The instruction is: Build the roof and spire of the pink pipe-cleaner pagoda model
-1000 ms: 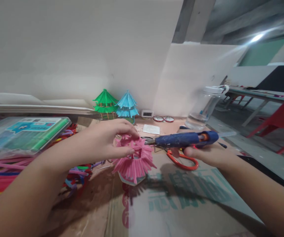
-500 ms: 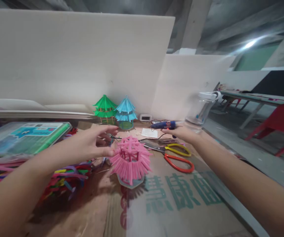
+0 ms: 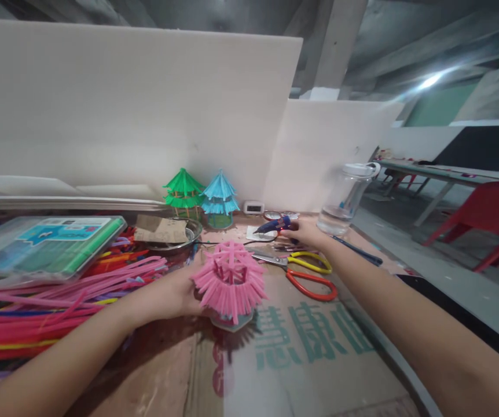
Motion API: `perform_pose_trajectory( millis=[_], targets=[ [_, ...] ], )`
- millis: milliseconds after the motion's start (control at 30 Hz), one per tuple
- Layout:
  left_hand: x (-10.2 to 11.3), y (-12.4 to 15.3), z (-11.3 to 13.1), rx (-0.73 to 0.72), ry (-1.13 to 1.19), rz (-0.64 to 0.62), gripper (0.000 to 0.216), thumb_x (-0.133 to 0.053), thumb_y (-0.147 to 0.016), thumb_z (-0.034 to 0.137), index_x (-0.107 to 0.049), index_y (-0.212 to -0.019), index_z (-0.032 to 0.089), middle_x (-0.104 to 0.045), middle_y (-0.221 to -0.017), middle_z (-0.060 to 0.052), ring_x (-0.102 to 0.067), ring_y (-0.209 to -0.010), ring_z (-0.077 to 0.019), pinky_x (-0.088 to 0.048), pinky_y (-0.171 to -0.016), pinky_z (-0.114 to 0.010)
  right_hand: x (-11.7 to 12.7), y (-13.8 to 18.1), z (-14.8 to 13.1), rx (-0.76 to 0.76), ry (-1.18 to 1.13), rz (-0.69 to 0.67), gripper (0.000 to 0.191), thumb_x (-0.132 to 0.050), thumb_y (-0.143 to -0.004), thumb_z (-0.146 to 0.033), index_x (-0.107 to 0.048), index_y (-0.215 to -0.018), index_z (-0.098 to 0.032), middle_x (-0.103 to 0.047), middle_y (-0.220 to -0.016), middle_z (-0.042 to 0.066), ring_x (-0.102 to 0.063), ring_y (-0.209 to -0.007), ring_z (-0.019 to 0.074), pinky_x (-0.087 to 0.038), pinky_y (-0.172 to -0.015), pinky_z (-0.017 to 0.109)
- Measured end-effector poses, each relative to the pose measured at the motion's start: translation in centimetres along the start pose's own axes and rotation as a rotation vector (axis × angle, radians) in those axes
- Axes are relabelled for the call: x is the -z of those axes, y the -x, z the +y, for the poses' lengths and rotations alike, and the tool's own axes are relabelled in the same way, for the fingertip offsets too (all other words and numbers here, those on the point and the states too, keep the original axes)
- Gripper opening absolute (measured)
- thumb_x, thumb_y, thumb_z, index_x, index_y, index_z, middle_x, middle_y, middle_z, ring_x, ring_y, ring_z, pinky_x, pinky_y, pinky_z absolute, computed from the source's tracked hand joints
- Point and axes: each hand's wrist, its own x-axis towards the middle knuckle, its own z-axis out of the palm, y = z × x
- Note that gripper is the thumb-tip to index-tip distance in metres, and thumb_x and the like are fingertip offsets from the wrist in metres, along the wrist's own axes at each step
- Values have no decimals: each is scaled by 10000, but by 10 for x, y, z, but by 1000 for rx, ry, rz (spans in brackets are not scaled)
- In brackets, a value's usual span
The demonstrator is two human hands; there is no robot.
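A pink model pavilion [image 3: 231, 284] with fringed, two-tier roofs, seemingly made of pipe cleaners, stands on a pale many-sided base over the cardboard. My left hand [image 3: 186, 292] grips its left side low down, under the lower roof; most of the fingers are hidden behind the model. Farther back on the right, my right hand [image 3: 304, 231] is closed around a blue hot glue gun [image 3: 274, 226], whose small red light shows and whose nozzle points left. Scissors [image 3: 310, 272] with one yellow and one red handle lie between the model and my right forearm.
Green [image 3: 183, 188] and blue [image 3: 220, 200] model pavilions stand by the white board. Pipe cleaners [image 3: 80, 307] and a plastic case [image 3: 50, 243] are at left. A metal bowl [image 3: 195, 231] holds cardboard. A water bottle [image 3: 340, 202] stands at back right.
My left hand has come down and closed in on the pink model's side from above left. My right hand has taken hold of the glue gun and shifted it slightly left.
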Motion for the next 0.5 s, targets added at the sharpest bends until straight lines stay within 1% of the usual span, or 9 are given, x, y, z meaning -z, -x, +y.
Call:
perform_pose_trajectory(
  millis=[67,167,233,300,367,433,500],
  targets=[
    [-7,-3,-3,-60,-31,55,671,-732,-730,396,-512,-1337,212,-526,-1412,-85,-473,-1306,-279,-336,-1135,-401,4,5,4,21,-34,53,262,-704,-814,-288,-658,-1012,-123,-693,-926,47,-651,-821,169,-531,-750,322],
    [-16,-7,-1,-75,-42,111,743,-751,-707,418,-479,-1365,206,-541,-1392,-114,-488,-1294,-291,-352,-1126,-418,7,15,12,30,-78,146,304,-735,-739,-238,-670,-1005,-106,-703,-831,61,-643,-746,169,-507,-687,284],
    [-22,-8,2,-67,-5,113,661,-737,-717,413,-534,-1304,191,-596,-1331,-113,-547,-1234,-282,-409,-1085,-390,8,24,17,28,-99,207,317,-701,-751,-248,-653,-1028,-103,-695,-823,74,-630,-714,168,-500,-647,285],
    [-25,-10,6,-52,34,100,507,-698,-745,394,-608,-1197,185,-658,-1246,-93,-607,-1152,-265,-466,-1026,-356,10,34,21,39,-116,268,311,-656,-776,-282,-633,-1036,-111,-686,-829,78,-621,-709,171,-499,-646,297],
    [-22,-10,8,-25,50,115,422,-670,-752,376,-643,-1127,183,-693,-1185,-74,-634,-1097,-258,-495,-982,-346,13,45,22,67,-128,330,272,-608,-799,-315,-620,-996,-129,-679,-845,77,-618,-748,179,-501,-701,321],
    [-12,-10,9,13,45,181,410,-659,-742,372,-648,-1104,180,-707,-1155,-66,-643,-1066,-260,-506,-960,-352,14,57,20,102,-133,381,237,-564,-811,-352,-610,-923,-149,-672,-863,75,-614,-794,192,-493,-760,344],
    [0,-8,9,48,11,264,365,-613,-756,373,-653,-1061,175,-714,-1119,-66,-649,-1038,-261,-504,-954,-359,12,69,15,134,-134,411,236,-539,-805,-389,-595,-861,-167,-663,-853,69,-607,-798,202,-483,-768,357]
  ],
)
